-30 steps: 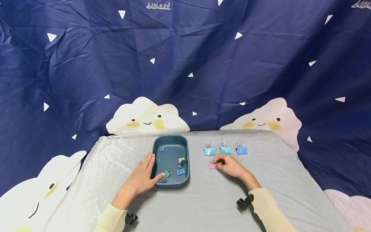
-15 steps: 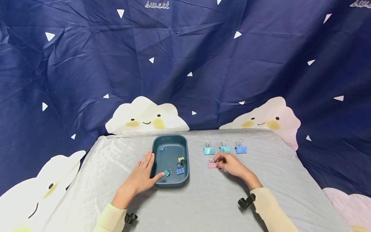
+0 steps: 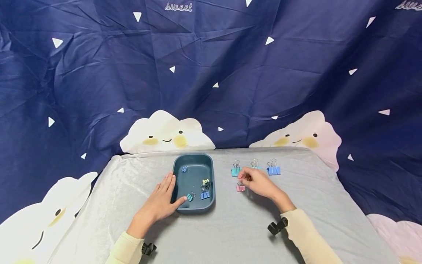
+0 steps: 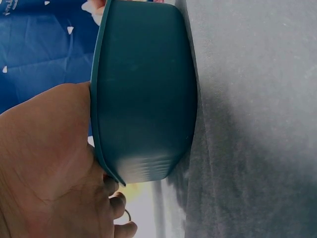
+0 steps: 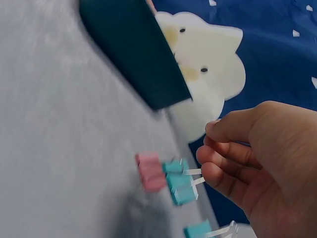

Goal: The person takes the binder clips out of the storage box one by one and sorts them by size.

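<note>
A grey-covered table [image 3: 230,234] is backed by a dark blue cloud-print cloth [image 3: 99,73] hung behind it. The teal tray [image 3: 193,183] is steadied by the left hand [image 3: 161,203]: fingers are laid straight along the tray's outer wall, and the thumb is hooked over the near rim, judged a brace so the tray is kept from sliding. Inside the tray, past the thumb, several small binder clips are scattered loose, a green one [image 3: 190,197] just beside the thumb tip and a blue one [image 3: 205,194] further in. The right hand [image 3: 260,183] is held off the cloth with its fingers curled; whether anything is pinched cannot be told, though in the right wrist view the fingertips [image 5: 208,158] are seen at the wire handles of a teal clip [image 5: 181,191]. A pink clip [image 3: 241,188] is left lying on the cloth just beneath the fingers, apart from them. Beyond the hand a row is laid out: teal clip [image 3: 235,171], a second teal one partly hidden by the knuckles, and a blue clip [image 3: 273,170].
</note>
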The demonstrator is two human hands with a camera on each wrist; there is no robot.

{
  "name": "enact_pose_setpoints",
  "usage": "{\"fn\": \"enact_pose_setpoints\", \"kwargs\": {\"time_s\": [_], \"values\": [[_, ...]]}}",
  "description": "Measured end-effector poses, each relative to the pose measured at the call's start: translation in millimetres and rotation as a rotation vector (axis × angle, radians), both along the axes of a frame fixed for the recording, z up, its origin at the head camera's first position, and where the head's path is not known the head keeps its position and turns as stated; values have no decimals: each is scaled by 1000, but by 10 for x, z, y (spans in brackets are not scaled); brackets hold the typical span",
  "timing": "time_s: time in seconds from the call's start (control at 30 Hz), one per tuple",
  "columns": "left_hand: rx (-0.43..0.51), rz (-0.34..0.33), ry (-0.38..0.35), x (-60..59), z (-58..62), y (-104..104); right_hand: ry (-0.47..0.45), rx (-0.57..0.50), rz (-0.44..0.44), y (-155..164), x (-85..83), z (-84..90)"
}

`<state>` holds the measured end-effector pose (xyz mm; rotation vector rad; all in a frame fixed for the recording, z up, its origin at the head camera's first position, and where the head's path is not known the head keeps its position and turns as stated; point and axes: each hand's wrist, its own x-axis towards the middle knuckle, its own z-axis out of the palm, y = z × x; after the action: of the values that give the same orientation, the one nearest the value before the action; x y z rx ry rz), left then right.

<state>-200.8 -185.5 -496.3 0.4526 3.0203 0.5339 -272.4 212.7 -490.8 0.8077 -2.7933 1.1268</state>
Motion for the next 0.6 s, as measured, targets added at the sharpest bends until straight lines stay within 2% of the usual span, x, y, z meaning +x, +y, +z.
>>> {"fn": "enact_pose_setpoints", "kwargs": {"time_s": [0.17,0.23,0.43,0.6], "values": [[3,3,3,3,-13,-8,-73,-46,74,-219,-23,131],[9,0,3,-1,-19,-10,-69,-35,93,-305,-42,184],[12,-4,5,-14,-34,-12,68,73,148,-588,-117,334],[12,0,9,-17,-40,-14,115,154,221,-840,-157,408]]}}
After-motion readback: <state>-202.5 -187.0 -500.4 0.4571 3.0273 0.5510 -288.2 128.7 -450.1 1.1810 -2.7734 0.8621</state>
